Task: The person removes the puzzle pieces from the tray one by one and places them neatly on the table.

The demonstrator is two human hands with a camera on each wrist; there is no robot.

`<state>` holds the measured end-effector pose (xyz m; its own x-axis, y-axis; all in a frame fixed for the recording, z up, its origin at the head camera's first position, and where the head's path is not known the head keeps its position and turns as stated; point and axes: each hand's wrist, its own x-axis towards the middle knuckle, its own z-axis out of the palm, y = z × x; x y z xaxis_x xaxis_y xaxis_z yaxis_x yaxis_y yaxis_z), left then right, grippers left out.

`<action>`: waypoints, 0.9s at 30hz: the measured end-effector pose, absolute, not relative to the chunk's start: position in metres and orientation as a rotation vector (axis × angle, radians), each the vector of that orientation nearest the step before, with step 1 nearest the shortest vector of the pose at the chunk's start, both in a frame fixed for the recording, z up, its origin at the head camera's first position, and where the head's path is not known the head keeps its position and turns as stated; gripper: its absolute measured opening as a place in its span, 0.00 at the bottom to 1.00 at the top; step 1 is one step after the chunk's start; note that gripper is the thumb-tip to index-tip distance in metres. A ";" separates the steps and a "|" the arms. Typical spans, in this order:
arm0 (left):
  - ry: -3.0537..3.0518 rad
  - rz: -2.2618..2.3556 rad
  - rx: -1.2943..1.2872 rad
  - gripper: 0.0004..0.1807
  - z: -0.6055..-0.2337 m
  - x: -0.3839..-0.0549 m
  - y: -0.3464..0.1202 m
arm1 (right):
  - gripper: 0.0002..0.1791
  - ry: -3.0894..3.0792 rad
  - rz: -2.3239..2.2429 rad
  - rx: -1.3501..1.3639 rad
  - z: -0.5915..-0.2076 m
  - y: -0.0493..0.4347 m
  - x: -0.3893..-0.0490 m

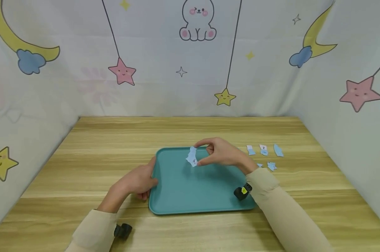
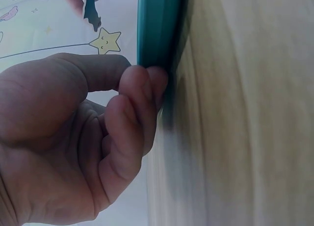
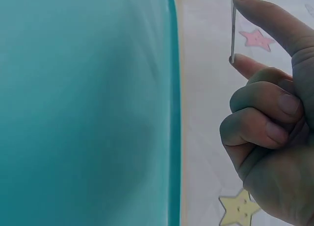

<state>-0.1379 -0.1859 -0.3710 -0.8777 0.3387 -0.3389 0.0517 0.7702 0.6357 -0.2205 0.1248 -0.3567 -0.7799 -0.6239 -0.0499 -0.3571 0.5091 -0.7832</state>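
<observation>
My right hand [image 1: 222,152] holds a pale blue torn paper piece [image 1: 191,156] by its edge between thumb and index finger, over the far part of a teal tray [image 1: 190,189]. A small dark mark shows near its lower end. In the right wrist view the paper piece [image 3: 233,32] appears edge-on, the other fingers [image 3: 260,98] curled in. At the tray's left side my left hand [image 1: 139,178] grips the rim, thumb on top; the left wrist view shows its fingertips against the tray edge [image 2: 159,30].
Right of the tray, several torn pieces lie on the wooden table [image 1: 303,206], among them a blue one [image 1: 278,150] and a white-and-blue one [image 1: 250,150]. My right forearm partly covers the tray's right side. A patterned cloth [image 1: 164,87] hangs behind and at both sides.
</observation>
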 end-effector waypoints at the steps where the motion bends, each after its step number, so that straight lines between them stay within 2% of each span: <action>1: 2.524 0.890 0.296 0.48 -0.371 -0.138 -0.186 | 0.35 2.438 -1.148 -0.816 -0.356 0.128 -0.221; 27: 2.518 0.909 0.286 0.48 -0.367 -0.138 -0.181 | 0.35 2.505 -1.204 -0.695 -0.361 0.216 -0.217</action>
<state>-0.1377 -0.1813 -0.3672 -0.8792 0.3358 -0.3381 0.0425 0.7619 0.6463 -0.2171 0.2155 -0.3615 -0.8462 -0.5314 -0.0389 -0.3015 0.5379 -0.7873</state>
